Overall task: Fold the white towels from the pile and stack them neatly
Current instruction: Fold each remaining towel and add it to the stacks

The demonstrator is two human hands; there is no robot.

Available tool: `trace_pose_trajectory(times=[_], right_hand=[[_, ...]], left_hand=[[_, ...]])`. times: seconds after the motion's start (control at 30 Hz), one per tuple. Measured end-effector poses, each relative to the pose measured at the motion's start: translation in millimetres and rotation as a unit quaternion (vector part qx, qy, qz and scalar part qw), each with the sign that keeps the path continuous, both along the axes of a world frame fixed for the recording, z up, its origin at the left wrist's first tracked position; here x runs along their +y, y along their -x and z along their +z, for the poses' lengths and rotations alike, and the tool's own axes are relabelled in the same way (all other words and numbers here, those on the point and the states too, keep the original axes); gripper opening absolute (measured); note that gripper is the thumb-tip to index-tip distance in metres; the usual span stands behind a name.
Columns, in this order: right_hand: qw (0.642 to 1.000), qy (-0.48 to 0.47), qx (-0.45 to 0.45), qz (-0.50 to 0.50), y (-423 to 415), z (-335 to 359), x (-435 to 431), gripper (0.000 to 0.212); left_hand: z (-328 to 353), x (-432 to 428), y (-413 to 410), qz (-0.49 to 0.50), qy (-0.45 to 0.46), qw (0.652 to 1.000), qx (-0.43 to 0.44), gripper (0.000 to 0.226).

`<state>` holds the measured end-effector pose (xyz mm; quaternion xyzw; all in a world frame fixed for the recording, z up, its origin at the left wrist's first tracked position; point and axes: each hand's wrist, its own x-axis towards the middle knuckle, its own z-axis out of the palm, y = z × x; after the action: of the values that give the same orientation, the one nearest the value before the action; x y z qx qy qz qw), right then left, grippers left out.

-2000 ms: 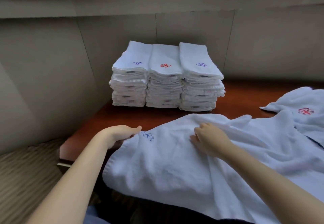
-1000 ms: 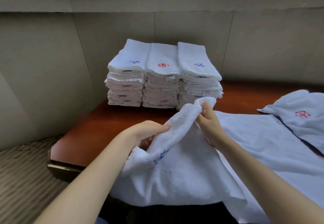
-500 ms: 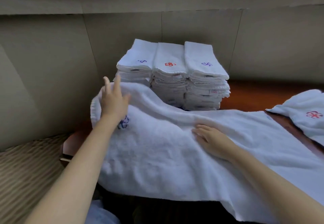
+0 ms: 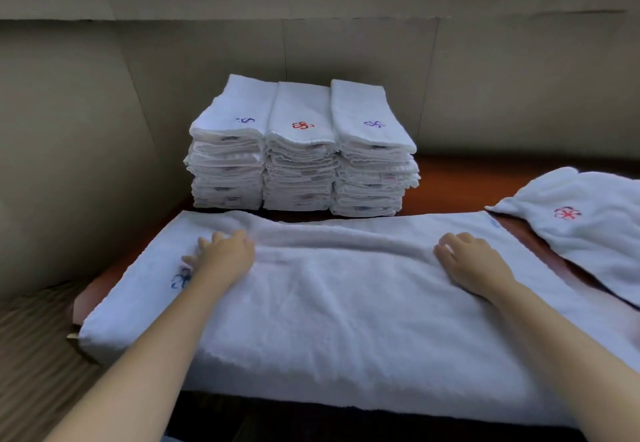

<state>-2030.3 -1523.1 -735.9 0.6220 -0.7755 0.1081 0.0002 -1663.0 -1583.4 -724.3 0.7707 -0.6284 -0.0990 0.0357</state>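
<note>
The white towel (image 4: 346, 303), bunched and lifted between the hands a second ago, now lies spread lengthwise along the counter's (image 4: 450, 171) front edge, its near side hanging over. The left hand (image 4: 221, 254) and the right hand (image 4: 474, 261) both rest flat on it with fingers relaxed, gripping nothing. A soft ridge remains along its far side. It looks ready for folding, then for the three folded stacks (image 4: 301, 150) at the back edge.
</note>
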Motion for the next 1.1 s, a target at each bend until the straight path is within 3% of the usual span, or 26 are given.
trace_pose_trajectory(times=[0.07, 0.13, 0.27, 0.4, 0.5, 0.7, 0.77, 0.87, 0.93, 1.03, 1.1], right_hand=[[0.998, -0.033, 0.022, -0.043, 8.2, 7.5, 2.3, 0.042], [0.99, -0.071, 0.055, -0.107, 8.7, 15.8, 3.0, 0.053], [0.967, -0.124, 0.193, -0.115, 5.3, 14.5, 10.5, 0.027], [0.988, -0.103, 0.114, -0.035, -3.8, 14.3, -4.3, 0.051], [0.98, -0.163, 0.111, -0.038, -8.8, 20.3, -19.2, 0.047], [0.974, -0.181, 0.093, -0.096, 3.0, 27.1, -37.4, 0.008], [0.986, -0.1, 0.078, -0.11, 7.9, 27.6, -43.3, 0.006], [0.982, 0.168, 0.045, -0.08, 16.4, 30.6, -49.6, 0.015], [0.96, 0.274, 0.011, -0.059, 23.2, 35.5, -49.7, 0.021], [0.957, 0.283, 0.011, -0.064, 29.7, 31.7, -43.4, 0.026], [0.961, 0.254, 0.07, -0.08, 25.8, 20.3, -33.8, 0.015]], left_hand=[[3.8, -4.5, 5.2, 0.022, 0.066, 0.997, -0.019, 0.041], [4.0, -8.0, 8.1, 0.049, 0.074, 0.996, 0.004, 0.035], [3.4, -21.6, -3.7, -0.006, 0.076, 0.995, -0.057, 0.038], [10.3, -37.1, -19.0, -0.05, -0.015, 0.998, -0.016, 0.067], [23.1, -51.8, -26.8, -0.055, -0.098, 0.99, 0.088, 0.048], [44.4, -69.5, -49.0, -0.026, -0.251, 0.961, 0.115, 0.01], [42.2, -74.7, -51.2, -0.035, -0.191, 0.967, 0.164, 0.007], [35.0, -86.8, -49.6, -0.029, 0.091, 0.979, 0.178, 0.016], [30.7, -89.9, -47.1, -0.012, 0.202, 0.961, 0.186, 0.019], [22.0, -88.1, -44.1, 0.043, 0.162, 0.92, 0.354, 0.019], [14.7, -79.1, -43.5, 0.105, 0.132, 0.85, 0.499, 0.019]])
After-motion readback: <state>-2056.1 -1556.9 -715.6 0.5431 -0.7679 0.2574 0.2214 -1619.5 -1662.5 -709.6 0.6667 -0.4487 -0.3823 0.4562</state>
